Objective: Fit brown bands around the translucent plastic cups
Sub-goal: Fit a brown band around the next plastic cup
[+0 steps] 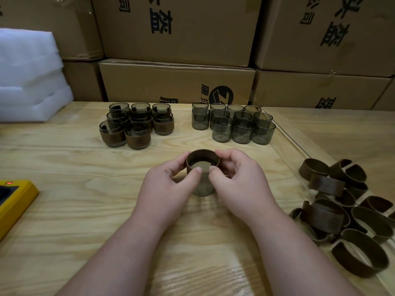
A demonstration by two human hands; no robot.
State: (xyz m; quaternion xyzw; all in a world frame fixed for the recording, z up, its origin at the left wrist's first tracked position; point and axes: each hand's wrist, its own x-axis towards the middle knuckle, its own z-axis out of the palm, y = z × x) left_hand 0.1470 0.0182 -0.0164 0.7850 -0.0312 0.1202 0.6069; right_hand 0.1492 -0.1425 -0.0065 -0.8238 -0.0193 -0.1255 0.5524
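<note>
Pinching the brown band point(203, 155) at the rim of the translucent cup point(202, 188), left hand point(171, 180) and right hand point(235, 176) clamp it from both sides, mid-table; uneven thumb pressure could cock the band; the cup might tip toward the bare cups point(235, 124); loose bands point(346, 210) wait right.

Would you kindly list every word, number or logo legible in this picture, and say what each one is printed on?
"头盔", printed sideways and partly cut off: upper cardboard boxes.
"公司", partly cut off at the top edge: the same boxes.
Round black logo with a slanted stripe, beside cropped characters I cannot read: lower cardboard box.
Small embossed mark on a brown band: too small to read.
Yellow device: no legible text.
</note>
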